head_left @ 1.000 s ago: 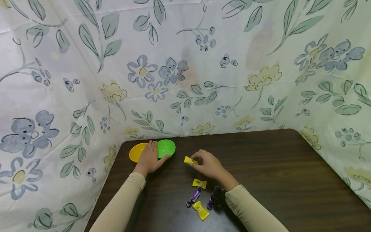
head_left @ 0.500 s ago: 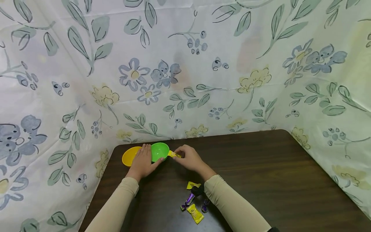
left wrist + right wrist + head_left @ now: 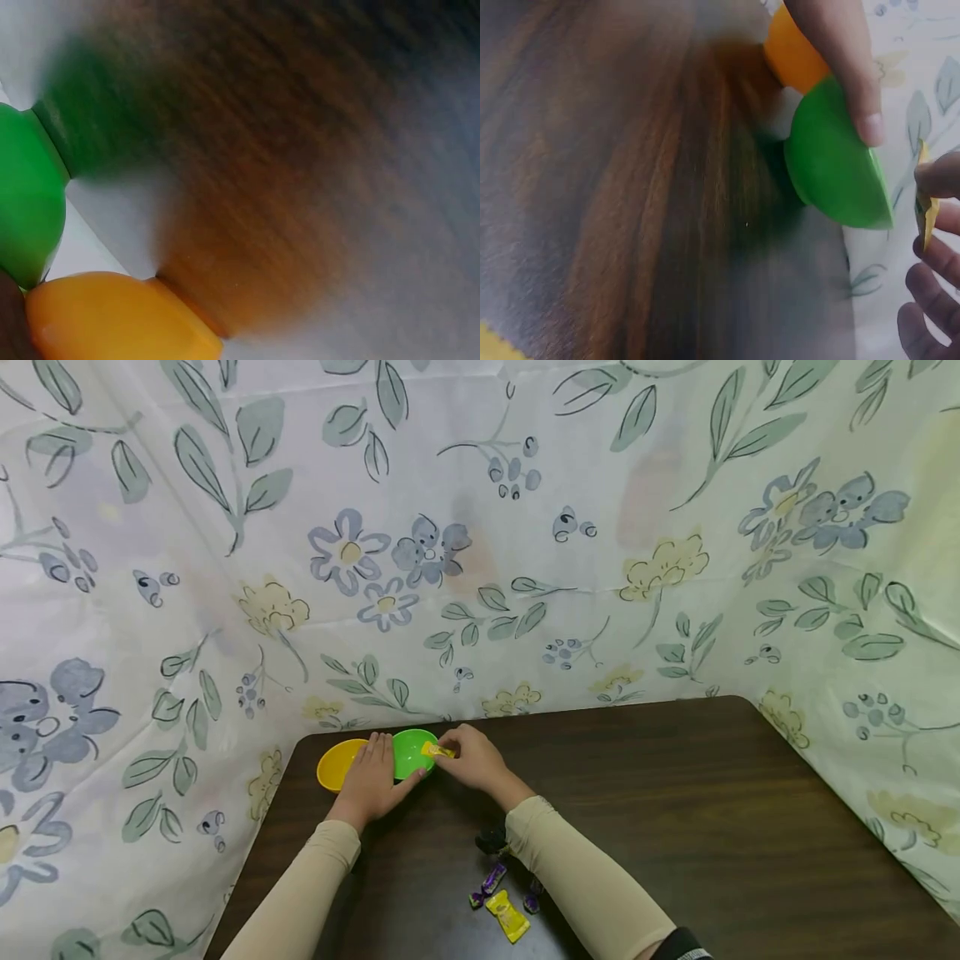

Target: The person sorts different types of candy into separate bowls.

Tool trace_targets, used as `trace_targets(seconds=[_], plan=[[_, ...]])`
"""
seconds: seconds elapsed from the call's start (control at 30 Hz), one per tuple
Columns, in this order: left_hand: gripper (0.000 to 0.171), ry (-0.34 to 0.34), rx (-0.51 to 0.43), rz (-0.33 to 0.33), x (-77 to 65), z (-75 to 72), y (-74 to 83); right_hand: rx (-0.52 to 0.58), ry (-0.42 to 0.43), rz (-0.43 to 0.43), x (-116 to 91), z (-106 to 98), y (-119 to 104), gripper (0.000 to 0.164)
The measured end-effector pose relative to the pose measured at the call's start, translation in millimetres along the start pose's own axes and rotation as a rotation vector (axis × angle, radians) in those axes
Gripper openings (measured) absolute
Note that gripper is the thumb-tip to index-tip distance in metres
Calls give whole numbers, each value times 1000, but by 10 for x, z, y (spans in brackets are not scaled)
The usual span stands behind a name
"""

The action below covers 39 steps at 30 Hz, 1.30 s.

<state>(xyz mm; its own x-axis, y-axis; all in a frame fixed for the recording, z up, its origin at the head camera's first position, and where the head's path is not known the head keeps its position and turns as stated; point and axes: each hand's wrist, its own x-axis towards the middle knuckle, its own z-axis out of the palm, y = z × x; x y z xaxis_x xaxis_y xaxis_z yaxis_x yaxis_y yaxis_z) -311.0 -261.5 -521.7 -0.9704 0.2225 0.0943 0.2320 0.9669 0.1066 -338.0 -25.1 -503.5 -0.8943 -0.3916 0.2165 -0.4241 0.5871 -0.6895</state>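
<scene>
My left hand (image 3: 367,781) lies with straight fingers across the place where a yellow bowl (image 3: 335,764) and a green bowl (image 3: 407,750) meet. In the right wrist view, its thumb rests on the green bowl's rim. Between thumb and fingers, my right hand (image 3: 476,760) pinches a yellow-wrapped candy (image 3: 431,749), which overlaps the right side of the green bowl in the head view. The right wrist view has this candy (image 3: 925,214) close beside the bowl's rim. Only the bowls' outer sides, green (image 3: 30,195) and orange-yellow (image 3: 112,319), appear in the left wrist view.
Nearer on the dark wooden table (image 3: 675,810) lie a yellow-wrapped candy (image 3: 508,916) and purple-wrapped candies (image 3: 494,878), partly hidden by the right forearm. A small black object (image 3: 491,840) shows below the right wrist. Floral cloth (image 3: 480,543) hangs behind the table.
The right hand has carried the yellow-wrapped candy leftward from above the table to the green bowl. The left hand stays on the bowls. The head view has shifted slightly.
</scene>
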Motion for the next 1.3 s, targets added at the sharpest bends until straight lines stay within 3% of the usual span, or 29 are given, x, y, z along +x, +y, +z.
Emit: trace_targets(seconds=[0.3, 0.57, 0.97, 1.3], plan=[[110, 3, -6, 4, 3, -11, 7, 66, -44, -70, 69, 21, -154, 33], [111, -13, -9, 0, 13, -16, 21, 67, -50, -97, -37, -209, -137, 30], [112, -22, -2, -10, 4, -33, 14, -30, -72, -122, -397, -655, -50, 25], [111, -25, -6, -8, 7, -25, 9, -121, -181, -159, -752, -797, 37, 26]])
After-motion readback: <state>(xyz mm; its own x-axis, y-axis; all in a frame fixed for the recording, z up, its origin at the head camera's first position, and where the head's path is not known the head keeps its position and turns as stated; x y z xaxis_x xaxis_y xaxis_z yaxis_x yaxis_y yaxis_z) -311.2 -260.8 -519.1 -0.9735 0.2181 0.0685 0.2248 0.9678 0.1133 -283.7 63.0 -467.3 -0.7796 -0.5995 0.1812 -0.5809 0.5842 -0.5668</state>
